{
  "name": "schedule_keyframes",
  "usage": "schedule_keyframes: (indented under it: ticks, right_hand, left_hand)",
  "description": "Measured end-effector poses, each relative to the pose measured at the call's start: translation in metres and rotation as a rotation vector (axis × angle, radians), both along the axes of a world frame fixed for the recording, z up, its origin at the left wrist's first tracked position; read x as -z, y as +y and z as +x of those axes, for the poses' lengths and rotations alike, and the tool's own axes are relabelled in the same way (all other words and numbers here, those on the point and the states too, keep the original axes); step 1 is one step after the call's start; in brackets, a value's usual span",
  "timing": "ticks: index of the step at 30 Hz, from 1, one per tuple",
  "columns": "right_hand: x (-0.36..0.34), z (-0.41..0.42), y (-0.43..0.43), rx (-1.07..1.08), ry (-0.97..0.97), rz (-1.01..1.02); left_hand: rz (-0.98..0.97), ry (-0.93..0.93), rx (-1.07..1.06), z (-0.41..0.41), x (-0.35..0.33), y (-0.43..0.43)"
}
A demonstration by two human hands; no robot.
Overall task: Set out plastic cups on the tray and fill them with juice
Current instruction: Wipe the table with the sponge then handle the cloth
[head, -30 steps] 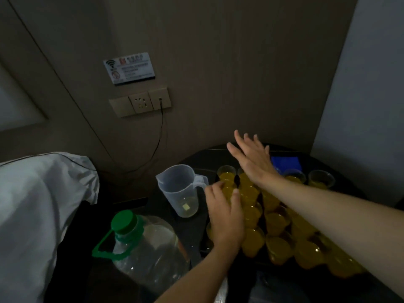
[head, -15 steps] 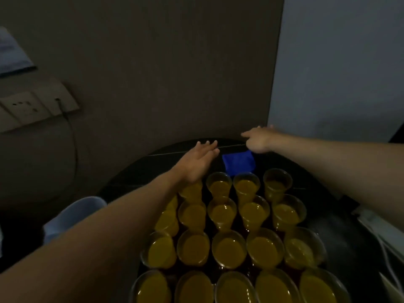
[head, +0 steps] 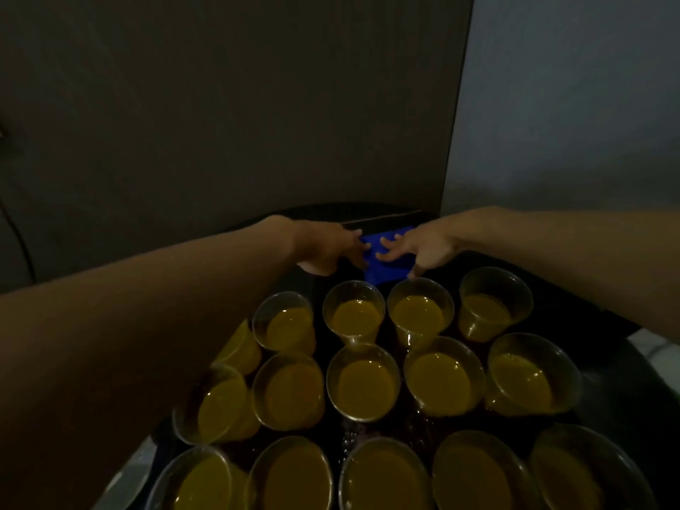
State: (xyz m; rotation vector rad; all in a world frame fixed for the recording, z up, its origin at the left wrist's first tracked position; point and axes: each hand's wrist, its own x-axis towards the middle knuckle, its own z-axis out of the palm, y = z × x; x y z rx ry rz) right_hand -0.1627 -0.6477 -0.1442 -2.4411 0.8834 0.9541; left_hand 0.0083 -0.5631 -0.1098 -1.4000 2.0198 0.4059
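Several clear plastic cups (head: 362, 382) filled with orange juice stand in rows on a dark tray (head: 423, 430). Beyond the far row, a blue cloth (head: 386, 268) lies on the dark table (head: 625, 384). Both my arms reach over the cups to it. The fingertips of my left hand (head: 327, 248) lie on the cloth's left edge; the dim light hides whether they pinch it. My right hand (head: 423, 248) has curled fingers on top of the cloth and its thumb at the near edge, gripping it.
A brown wall panel rises just behind the table, with a paler grey wall to its right. A white object (head: 658, 349) sits at the table's right edge. A dark cable (head: 18, 237) hangs at far left. My left forearm passes low over the left-hand cups.
The view has moved in over the tray. My left hand went forward and right to the cloth's left edge. My right hand dropped from the table's back rim onto the cloth.
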Motion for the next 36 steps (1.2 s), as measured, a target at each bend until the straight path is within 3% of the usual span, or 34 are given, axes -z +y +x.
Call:
schedule_keyframes:
  ticks: [6,14,22,26,31,36]
  right_hand:
    - [-0.002,0.043,0.018,-0.064,-0.059,0.085]
    - [-0.007,0.115,0.039,-0.191,-0.06,0.095]
    - [-0.006,0.142,0.041,-0.341,-0.151,-0.091]
    - [-0.009,0.141,0.044,-0.348,-0.229,-0.088]
    - [-0.03,0.129,0.044,-0.151,-0.314,0.067]
    - [-0.096,0.093,0.048,0.042,-0.512,0.09]
  left_hand:
    - [-0.064,0.094,-0.027,0.026,0.016,0.009]
    - [-0.073,0.022,-0.115,0.079,0.011,0.038]
    - [-0.202,-0.057,-0.2,0.094,0.017,0.048]
    - [-0.232,-0.058,-0.259,0.094,0.016,0.049]
    - [-0.272,0.213,-0.39,0.101,-0.014,0.062]
    - [-0.354,0.529,-0.596,0.08,-0.079,0.084]
